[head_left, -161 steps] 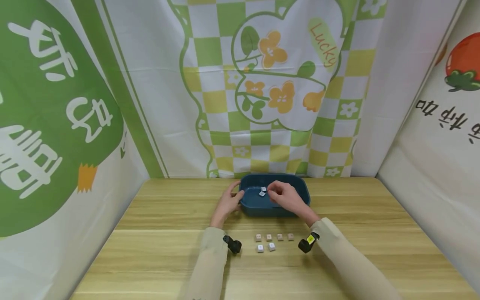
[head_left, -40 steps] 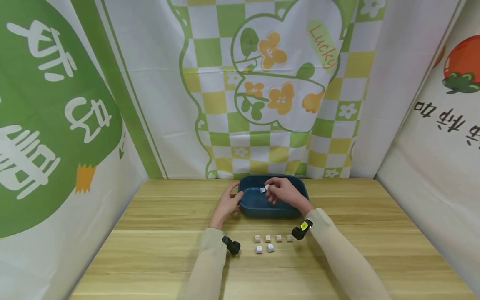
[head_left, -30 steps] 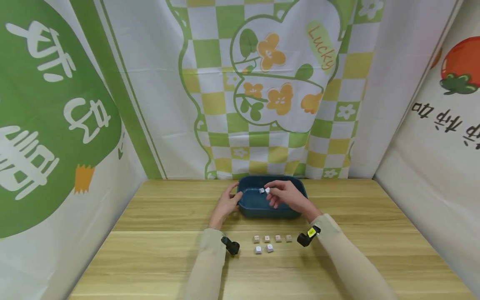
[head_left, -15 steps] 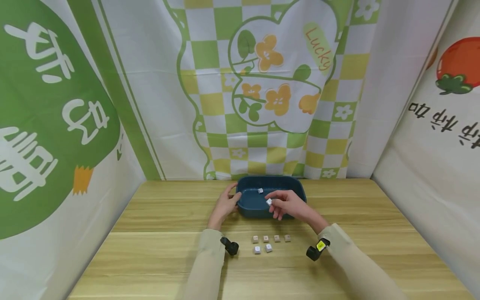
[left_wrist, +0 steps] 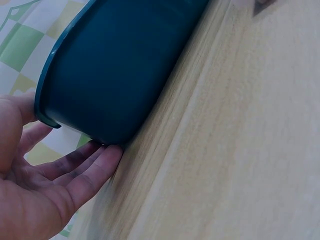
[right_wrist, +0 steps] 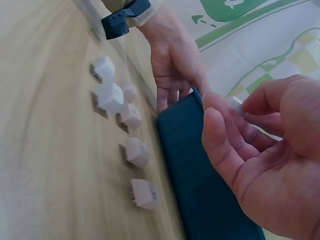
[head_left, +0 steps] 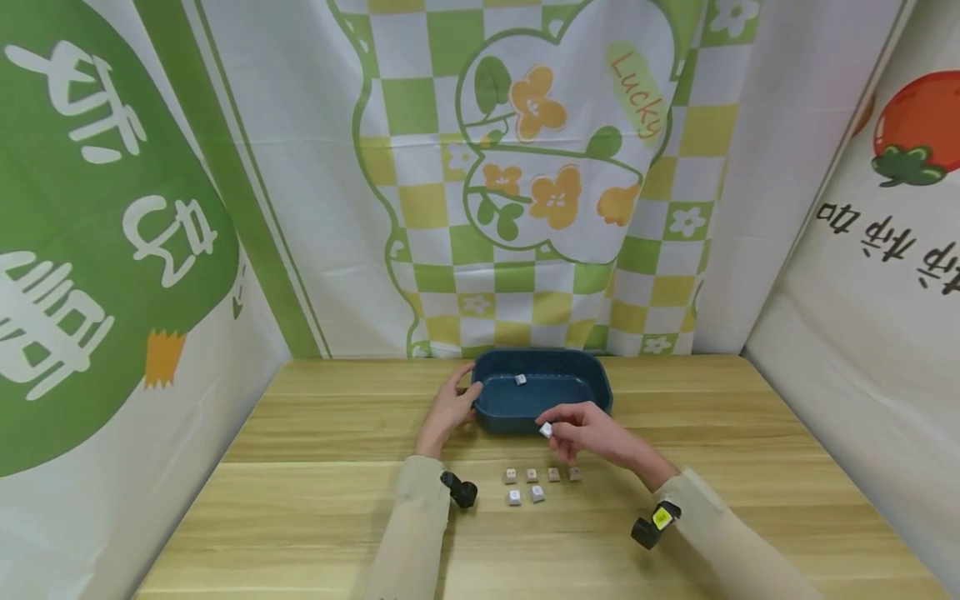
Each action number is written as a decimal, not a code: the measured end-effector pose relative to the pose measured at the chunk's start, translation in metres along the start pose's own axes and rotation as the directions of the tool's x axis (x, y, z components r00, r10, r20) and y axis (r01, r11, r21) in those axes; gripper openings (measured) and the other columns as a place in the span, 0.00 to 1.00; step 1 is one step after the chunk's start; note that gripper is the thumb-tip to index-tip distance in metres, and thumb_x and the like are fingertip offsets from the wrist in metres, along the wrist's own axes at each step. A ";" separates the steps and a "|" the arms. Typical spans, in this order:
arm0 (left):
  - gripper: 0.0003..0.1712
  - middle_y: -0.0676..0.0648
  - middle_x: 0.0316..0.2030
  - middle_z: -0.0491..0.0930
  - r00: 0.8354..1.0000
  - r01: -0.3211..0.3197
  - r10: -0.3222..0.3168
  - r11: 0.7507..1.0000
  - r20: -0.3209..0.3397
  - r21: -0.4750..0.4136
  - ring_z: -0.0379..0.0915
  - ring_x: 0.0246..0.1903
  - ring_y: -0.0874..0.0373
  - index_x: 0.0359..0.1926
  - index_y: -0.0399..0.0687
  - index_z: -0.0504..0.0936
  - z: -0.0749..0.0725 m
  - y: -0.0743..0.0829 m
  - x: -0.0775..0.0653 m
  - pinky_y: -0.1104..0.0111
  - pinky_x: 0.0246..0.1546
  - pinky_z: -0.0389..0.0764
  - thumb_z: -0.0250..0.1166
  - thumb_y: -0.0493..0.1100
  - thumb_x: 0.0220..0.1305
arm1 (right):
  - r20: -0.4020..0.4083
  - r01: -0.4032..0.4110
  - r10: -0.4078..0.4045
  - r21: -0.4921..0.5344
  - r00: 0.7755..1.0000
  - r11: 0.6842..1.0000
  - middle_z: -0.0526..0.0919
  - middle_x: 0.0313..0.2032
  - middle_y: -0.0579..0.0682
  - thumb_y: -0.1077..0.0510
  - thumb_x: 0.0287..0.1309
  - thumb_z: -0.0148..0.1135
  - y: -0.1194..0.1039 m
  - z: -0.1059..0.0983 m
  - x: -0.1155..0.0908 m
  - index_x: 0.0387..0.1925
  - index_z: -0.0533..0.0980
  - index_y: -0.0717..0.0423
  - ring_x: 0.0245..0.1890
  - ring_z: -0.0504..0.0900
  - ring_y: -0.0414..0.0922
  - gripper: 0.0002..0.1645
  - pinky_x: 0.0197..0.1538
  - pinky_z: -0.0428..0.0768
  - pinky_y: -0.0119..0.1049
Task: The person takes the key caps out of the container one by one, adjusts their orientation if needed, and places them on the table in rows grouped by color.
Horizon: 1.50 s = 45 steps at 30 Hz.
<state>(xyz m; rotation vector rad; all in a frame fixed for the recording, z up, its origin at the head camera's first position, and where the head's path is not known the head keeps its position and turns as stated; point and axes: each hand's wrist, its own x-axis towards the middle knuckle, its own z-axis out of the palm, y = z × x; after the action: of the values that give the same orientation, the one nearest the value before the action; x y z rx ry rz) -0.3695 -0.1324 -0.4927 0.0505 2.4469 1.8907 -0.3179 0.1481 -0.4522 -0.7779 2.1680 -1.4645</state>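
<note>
In the head view my left hand (head_left: 448,410) holds the left end of a dark blue plastic bin (head_left: 501,423). The left wrist view shows its thumb at the rim and its fingertips low against the outer wall. My right hand (head_left: 592,435) pinches a white keycap (head_left: 546,430) between thumb and fingers, in front of the bin's front wall and above the table. One white keycap (head_left: 521,380) lies inside the bin. On the table in front are a row of several pinkish keycaps (head_left: 532,476) and, nearer me, two white keycaps (head_left: 513,497), also large in the right wrist view.
The wooden table (head_left: 315,508) extends to both sides of the bin. A checked green, yellow and white cloth (head_left: 525,317) hangs right behind it. Printed cloths also close off the left and right sides. A small black camera sits on each wrist.
My right hand has picked one of two keycaps out of the bin and carried it toward me, past the front rim. The left hand has stayed on the bin's end.
</note>
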 end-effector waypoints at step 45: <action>0.30 0.30 0.56 0.74 1.000 -0.004 0.005 1.000 0.002 -0.020 0.79 0.36 0.52 0.73 0.59 0.62 -0.001 0.000 0.001 0.59 0.34 0.84 0.56 0.47 0.74 | 0.277 -0.082 0.143 -0.220 0.950 0.972 0.79 0.22 0.47 0.67 0.65 0.49 0.019 0.022 -0.026 0.49 0.82 0.55 0.16 0.75 0.38 0.18 0.18 0.73 0.27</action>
<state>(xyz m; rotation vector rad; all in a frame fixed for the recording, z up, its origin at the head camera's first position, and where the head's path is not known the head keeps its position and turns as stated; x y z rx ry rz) -0.3704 -0.1335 -0.4921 0.0572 2.4281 1.9160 -0.2887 0.1552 -0.4777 -0.8632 2.1160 -1.0067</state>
